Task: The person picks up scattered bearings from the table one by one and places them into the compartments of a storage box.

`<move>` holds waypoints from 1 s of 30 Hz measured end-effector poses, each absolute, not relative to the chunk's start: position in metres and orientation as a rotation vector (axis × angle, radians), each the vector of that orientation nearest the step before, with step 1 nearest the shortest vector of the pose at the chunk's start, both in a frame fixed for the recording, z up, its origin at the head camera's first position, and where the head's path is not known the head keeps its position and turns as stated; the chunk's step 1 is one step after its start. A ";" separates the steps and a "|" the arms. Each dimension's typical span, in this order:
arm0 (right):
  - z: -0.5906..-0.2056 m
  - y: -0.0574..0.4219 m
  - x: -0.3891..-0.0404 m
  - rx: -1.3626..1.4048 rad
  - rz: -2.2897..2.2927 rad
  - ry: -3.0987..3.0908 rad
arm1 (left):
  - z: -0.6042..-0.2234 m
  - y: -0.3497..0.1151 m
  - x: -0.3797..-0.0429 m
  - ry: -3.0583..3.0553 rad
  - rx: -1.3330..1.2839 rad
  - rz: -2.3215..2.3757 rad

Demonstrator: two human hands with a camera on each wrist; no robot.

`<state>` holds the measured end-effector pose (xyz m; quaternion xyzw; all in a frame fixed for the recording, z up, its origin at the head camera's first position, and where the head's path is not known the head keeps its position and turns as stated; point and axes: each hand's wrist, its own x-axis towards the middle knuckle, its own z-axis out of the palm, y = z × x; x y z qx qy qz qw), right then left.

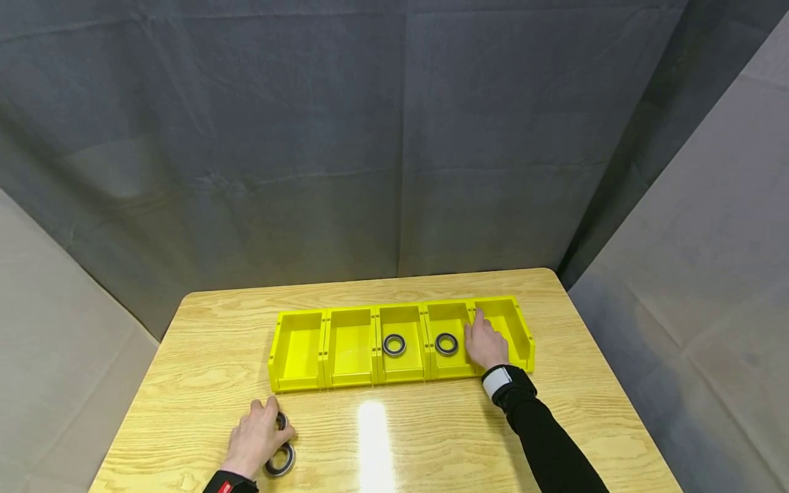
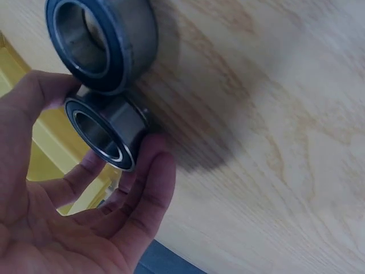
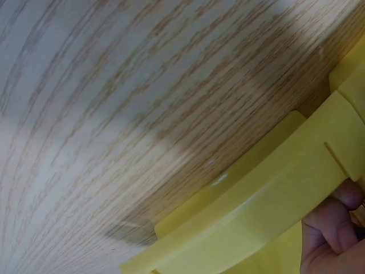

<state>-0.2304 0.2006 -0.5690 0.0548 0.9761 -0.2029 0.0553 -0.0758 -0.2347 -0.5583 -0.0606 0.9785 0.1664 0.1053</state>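
As the left hand point(image 1: 255, 438) pinches a bearing point(image 2: 122, 120), bore upward, whether the right hand point(image 1: 486, 344) grips anything is unclear.

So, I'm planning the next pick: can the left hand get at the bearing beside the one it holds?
Probably yes: the neighbouring bearing lies close by the left hand, mostly uncovered, but the held bearing may need releasing first.
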 end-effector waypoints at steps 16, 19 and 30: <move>-0.568 0.200 -0.229 0.174 -0.602 2.958 | -0.539 -0.215 -0.084 3.035 0.002 0.481; -0.568 0.200 -0.228 0.173 -0.601 2.962 | -0.534 -0.209 -0.087 3.050 0.014 0.479; -0.567 0.199 -0.228 0.179 -0.609 2.960 | -0.520 -0.180 -0.101 3.092 0.130 0.523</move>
